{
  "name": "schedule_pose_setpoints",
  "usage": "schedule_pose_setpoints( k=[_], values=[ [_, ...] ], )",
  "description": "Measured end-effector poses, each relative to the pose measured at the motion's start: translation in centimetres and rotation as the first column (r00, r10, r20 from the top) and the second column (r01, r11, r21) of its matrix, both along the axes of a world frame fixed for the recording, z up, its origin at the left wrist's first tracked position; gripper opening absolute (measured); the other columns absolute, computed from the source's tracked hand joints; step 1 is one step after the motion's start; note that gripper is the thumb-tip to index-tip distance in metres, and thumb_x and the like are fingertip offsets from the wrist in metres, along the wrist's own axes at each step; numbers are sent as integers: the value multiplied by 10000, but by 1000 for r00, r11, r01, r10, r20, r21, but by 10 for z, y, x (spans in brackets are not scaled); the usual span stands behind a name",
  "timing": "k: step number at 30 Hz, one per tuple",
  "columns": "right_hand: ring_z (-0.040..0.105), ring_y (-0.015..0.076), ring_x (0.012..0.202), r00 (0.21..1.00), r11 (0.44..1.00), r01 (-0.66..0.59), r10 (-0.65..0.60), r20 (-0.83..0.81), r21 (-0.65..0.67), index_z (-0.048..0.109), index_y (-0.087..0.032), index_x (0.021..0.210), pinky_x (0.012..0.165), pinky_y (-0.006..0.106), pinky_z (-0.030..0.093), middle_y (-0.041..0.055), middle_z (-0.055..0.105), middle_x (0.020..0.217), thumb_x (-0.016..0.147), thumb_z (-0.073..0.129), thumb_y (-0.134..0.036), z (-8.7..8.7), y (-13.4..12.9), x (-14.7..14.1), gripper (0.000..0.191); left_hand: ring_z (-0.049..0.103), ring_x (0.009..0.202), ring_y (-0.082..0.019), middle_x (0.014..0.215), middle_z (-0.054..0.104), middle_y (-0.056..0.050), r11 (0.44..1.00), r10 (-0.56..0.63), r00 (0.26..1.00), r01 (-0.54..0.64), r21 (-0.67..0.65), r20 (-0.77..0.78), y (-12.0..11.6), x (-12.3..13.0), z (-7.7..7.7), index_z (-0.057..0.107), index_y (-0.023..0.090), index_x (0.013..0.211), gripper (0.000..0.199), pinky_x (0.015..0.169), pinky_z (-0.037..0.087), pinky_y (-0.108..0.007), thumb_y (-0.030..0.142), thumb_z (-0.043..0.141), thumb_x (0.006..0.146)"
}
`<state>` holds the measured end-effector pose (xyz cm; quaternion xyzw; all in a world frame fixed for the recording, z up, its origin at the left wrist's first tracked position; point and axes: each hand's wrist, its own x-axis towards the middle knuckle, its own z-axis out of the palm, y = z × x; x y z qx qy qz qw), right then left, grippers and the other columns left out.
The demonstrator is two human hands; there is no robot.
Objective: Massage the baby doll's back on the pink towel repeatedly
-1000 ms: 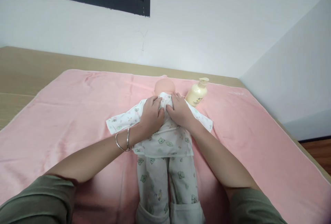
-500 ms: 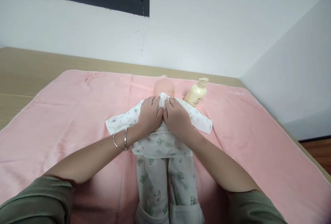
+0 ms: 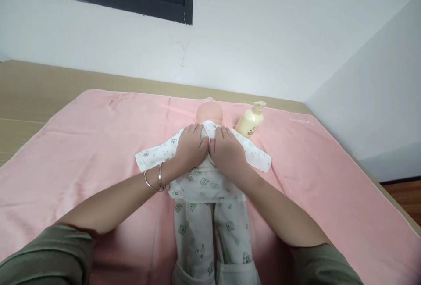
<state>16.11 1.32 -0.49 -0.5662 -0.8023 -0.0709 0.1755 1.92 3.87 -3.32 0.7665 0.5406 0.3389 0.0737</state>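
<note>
A baby doll [image 3: 209, 113] in a white top [image 3: 205, 186] and trousers [image 3: 199, 228], both printed with small green animals, lies with its head away from me. My left hand [image 3: 192, 147], two silver bangles at its wrist, rests flat on the left side of the doll's upper body. On the right side my right hand [image 3: 227, 150] lies in the same way, fingers stretched toward the doll's head. Both thumbs meet or nearly meet over the middle. The cloth under my palms is hidden.
A pink mat [image 3: 108, 144] with a pale edge lies beneath the doll on a wooden surface [image 3: 29, 83]. A cream pump bottle [image 3: 250, 120] is just right of the doll's head. Behind are a white wall [image 3: 250, 35] and a dark window frame [image 3: 148, 8].
My right hand's fingers have slid slightly outward to the right, widening the gap between the two hands' fingers. The left hand stays nearly in place. The whole view has shifted slightly.
</note>
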Motion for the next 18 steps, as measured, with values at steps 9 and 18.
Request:
schedule_pose_setpoints(
  k=[9,18],
  values=[
    [351,365,1483,980,958,25,-80,-182,-287,443,7,1463,1221,549,289,227,440,1551,964,379,-291,3,38,14,585,443,1386,-379,1432,525,-249,998,-4,999,7,68,-44,-14,5,-10,475,29,1370,489,1159,354,-581,269,322,973],
    [480,395,1365,999,995,52,-52,-3,-87,480,101,1380,1176,536,343,330,539,1407,997,346,-301,0,9,3,571,598,1136,-337,1160,661,-196,998,-6,1000,8,-58,24,4,-5,-2,590,133,1115,316,1026,487,-552,252,367,925]
  ],
)
